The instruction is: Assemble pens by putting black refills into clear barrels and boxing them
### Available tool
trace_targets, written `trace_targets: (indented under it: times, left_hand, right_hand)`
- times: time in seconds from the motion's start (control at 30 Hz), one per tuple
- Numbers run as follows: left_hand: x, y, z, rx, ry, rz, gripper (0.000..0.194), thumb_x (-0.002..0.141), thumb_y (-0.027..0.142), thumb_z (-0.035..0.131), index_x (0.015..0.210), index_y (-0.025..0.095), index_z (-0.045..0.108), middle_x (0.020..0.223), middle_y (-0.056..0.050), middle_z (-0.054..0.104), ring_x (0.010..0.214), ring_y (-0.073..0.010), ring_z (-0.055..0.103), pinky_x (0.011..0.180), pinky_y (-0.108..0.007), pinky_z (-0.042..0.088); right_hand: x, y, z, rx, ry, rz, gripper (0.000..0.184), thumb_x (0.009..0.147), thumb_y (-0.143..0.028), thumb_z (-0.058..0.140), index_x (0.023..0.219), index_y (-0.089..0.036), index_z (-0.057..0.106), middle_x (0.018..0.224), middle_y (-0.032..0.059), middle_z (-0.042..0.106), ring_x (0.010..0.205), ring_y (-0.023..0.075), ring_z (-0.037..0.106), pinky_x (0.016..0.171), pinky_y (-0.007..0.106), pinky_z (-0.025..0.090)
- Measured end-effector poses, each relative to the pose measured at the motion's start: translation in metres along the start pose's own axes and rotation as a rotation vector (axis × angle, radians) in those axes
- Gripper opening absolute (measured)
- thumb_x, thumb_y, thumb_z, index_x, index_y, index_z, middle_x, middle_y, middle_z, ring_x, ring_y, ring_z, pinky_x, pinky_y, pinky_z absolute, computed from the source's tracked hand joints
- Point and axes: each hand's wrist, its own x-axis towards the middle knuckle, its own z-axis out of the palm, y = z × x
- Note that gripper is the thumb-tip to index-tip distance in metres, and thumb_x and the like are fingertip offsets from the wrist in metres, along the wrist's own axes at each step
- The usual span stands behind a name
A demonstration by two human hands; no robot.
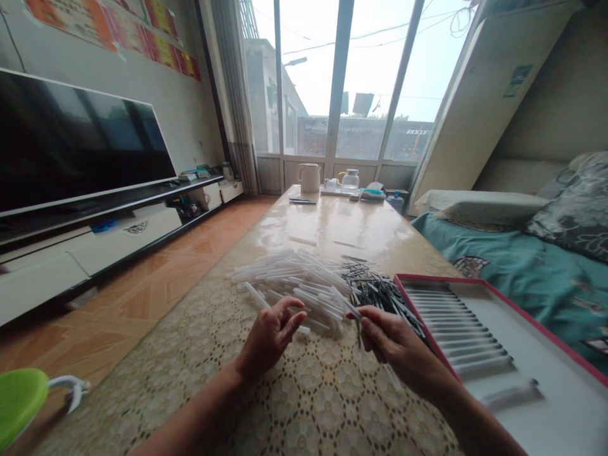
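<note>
My right hand (389, 339) is closed around a slim translucent plastic tube (346, 303), which points up and to the left from the fingertips. A thin dark length shows just under those fingers; whether it is held too, I cannot tell. My left hand (273, 332) is half curled, thumb and forefinger a little apart, nothing visible between them. It hovers at the near edge of a heap of clear plastic tubes (294, 272). Beside that heap lies a tangle of thin black sticks (380, 294). A red-rimmed shallow box (546, 342) at the right holds a row of capped translucent tubes (460, 323).
A long table (304, 405) with a patterned cover runs toward the window. At its far end stand a beige jug (310, 177) and a glass pitcher (350, 180). A green stool seat (21, 405) is at lower left, a teal-covered sofa (513, 259) at right.
</note>
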Motion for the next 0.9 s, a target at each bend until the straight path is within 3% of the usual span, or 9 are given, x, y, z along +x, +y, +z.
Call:
trace_targets:
  times: [0.13, 0.23, 0.37, 0.43, 0.47, 0.63, 0.73, 0.9]
  left_hand:
    - [0.001, -0.005, 0.0, 0.079, 0.012, 0.0, 0.03, 0.083, 0.043, 0.05, 0.091, 0.016, 0.061, 0.046, 0.006, 0.047, 0.042, -0.011, 0.044, 0.045, -0.022, 0.032]
    - [0.003, -0.007, 0.001, 0.126, 0.003, -0.004, 0.027, 0.083, 0.042, 0.051, 0.089, 0.018, 0.062, 0.047, 0.006, 0.048, 0.043, -0.0114, 0.044, 0.045, -0.022, 0.031]
    - [0.005, -0.011, 0.002, 0.126, -0.019, -0.03, 0.026, 0.082, 0.042, 0.051, 0.087, 0.019, 0.062, 0.046, 0.005, 0.05, 0.042, -0.0124, 0.046, 0.045, -0.022, 0.032]
    - [0.006, -0.013, 0.003, 0.13, -0.025, -0.039, 0.026, 0.082, 0.042, 0.051, 0.088, 0.019, 0.061, 0.047, 0.005, 0.051, 0.043, -0.0129, 0.047, 0.046, -0.022, 0.033]
    - [0.006, -0.014, 0.003, 0.134, -0.025, -0.04, 0.026, 0.082, 0.042, 0.051, 0.088, 0.019, 0.061, 0.047, 0.005, 0.052, 0.044, -0.0131, 0.048, 0.046, -0.022, 0.034]
    - [0.009, -0.015, 0.003, 0.145, -0.044, -0.073, 0.028, 0.083, 0.044, 0.049, 0.088, 0.019, 0.06, 0.048, 0.005, 0.052, 0.045, -0.0138, 0.05, 0.047, -0.023, 0.036]
    - [0.01, -0.014, 0.002, 0.165, -0.049, -0.089, 0.029, 0.083, 0.046, 0.049, 0.087, 0.019, 0.06, 0.048, 0.005, 0.052, 0.046, -0.0139, 0.051, 0.048, -0.023, 0.037]
    - [0.008, -0.013, 0.001, 0.183, -0.054, -0.098, 0.029, 0.083, 0.045, 0.048, 0.083, 0.019, 0.061, 0.049, 0.004, 0.052, 0.046, -0.0137, 0.051, 0.048, -0.022, 0.037]
  right_hand:
    - [-0.014, -0.029, -0.045, -0.113, 0.128, -0.045, 0.035, 0.089, -0.043, 0.045, 0.11, -0.016, 0.052, 0.072, 0.002, 0.061, 0.062, 0.0123, 0.054, 0.057, 0.025, 0.044]
    - [-0.035, -0.034, -0.087, -0.375, 0.176, -0.005, 0.029, 0.088, -0.043, 0.047, 0.092, -0.017, 0.059, 0.079, 0.0064, 0.065, 0.072, 0.0164, 0.06, 0.065, 0.029, 0.047]
    - [-0.077, -0.003, -0.142, -0.628, 0.361, 0.049, 0.029, 0.079, -0.045, 0.058, 0.09, -0.019, 0.064, 0.092, 0.0124, 0.068, 0.086, 0.0255, 0.062, 0.074, 0.036, 0.047]
    - [-0.1, 0.019, -0.163, -0.752, 0.389, 0.102, 0.025, 0.076, -0.043, 0.06, 0.085, -0.02, 0.067, 0.09, 0.0128, 0.068, 0.083, 0.0273, 0.063, 0.072, 0.037, 0.048]
    - [-0.11, 0.029, -0.17, -0.804, 0.343, 0.121, 0.022, 0.075, -0.04, 0.061, 0.082, -0.021, 0.068, 0.089, 0.0125, 0.068, 0.082, 0.0269, 0.063, 0.071, 0.037, 0.048]
    - [-0.137, 0.065, -0.171, -0.854, 0.038, 0.229, 0.01, 0.076, -0.026, 0.057, 0.075, -0.023, 0.067, 0.08, 0.0057, 0.065, 0.074, 0.0196, 0.062, 0.067, 0.028, 0.046]
    - [-0.134, 0.074, -0.16, -0.853, -0.005, 0.244, 0.009, 0.072, -0.018, 0.055, 0.071, -0.022, 0.063, 0.079, 0.0032, 0.064, 0.073, 0.0175, 0.06, 0.067, 0.026, 0.044]
    - [-0.117, 0.077, -0.15, -0.917, 0.037, 0.185, 0.008, 0.073, -0.017, 0.052, 0.074, -0.022, 0.058, 0.083, 0.003, 0.062, 0.078, 0.0184, 0.058, 0.07, 0.027, 0.043]
